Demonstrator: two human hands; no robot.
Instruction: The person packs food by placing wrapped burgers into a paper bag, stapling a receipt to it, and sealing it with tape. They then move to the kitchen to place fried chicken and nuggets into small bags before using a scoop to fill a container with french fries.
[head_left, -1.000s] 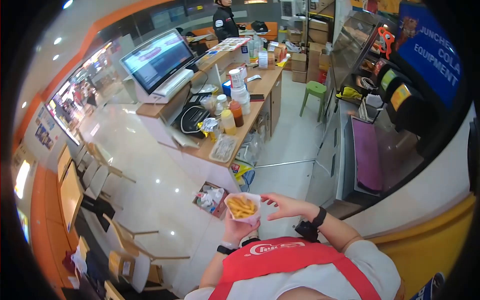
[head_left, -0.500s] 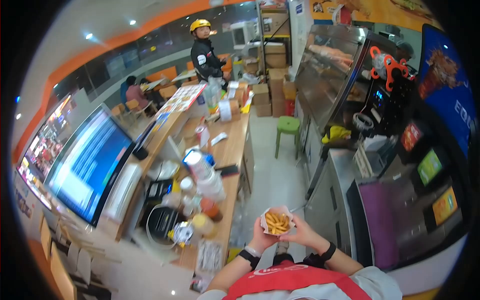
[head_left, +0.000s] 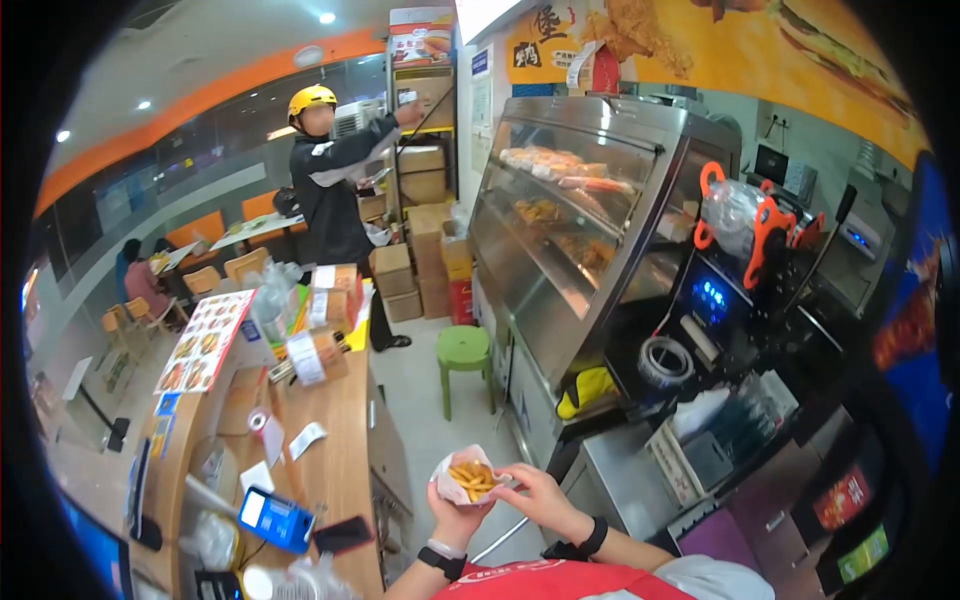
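In front of my red apron [head_left: 560, 580] is a white paper container [head_left: 445, 468] of French fries [head_left: 472, 478]. My left hand [head_left: 457, 518] is wrapped round its lower left side, palm beneath. My right hand [head_left: 537, 500] grips the container's right rim with thumb and fingertips. The fries stand upright and tilted inside, their lower parts hidden by the paper. Dark bands circle both wrists.
Left stands a wooden counter [head_left: 345, 440] with a dark phone [head_left: 343, 536], a blue payment device [head_left: 276, 520] and wrapped packages [head_left: 318, 355]. A green stool [head_left: 463, 348] stands ahead, beside a glass food warmer [head_left: 570, 200]. A person in a yellow helmet [head_left: 330, 200] stretches an arm toward the warmer.
My view has turned right and moved forward, bringing the warmer closer. The container has stayed in both hands, the right hand shifting to its rim. The helmeted person has raised an arm.
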